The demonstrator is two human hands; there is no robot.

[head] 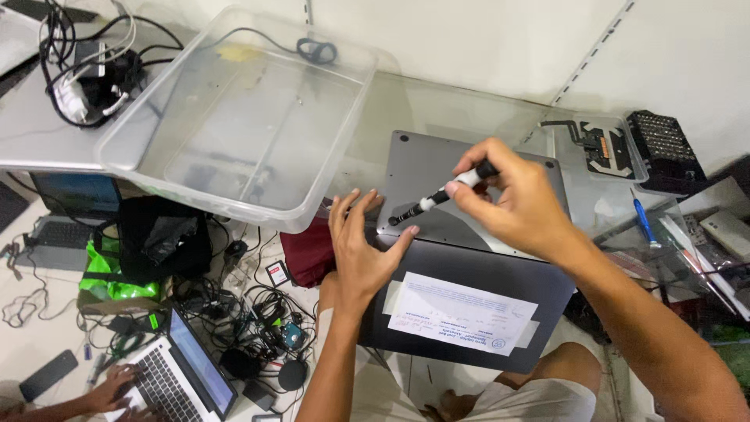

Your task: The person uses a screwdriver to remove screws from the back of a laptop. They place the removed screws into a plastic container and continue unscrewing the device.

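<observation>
Your right hand [512, 199] grips the screwdriver [441, 195], slanting down-left to the laptop base [426, 168] beside your open, flat left hand [359, 250].

Repair workshop: opened laptops [469, 195], cable tangles [258, 312] (floor too).

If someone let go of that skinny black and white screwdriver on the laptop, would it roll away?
Probably. The screwdriver looks round and slim, so it would likely roll on the smooth grey laptop. It seems light too: the right hand holds it with fingertips alone. The left hand rests flat beside its tip.
</observation>
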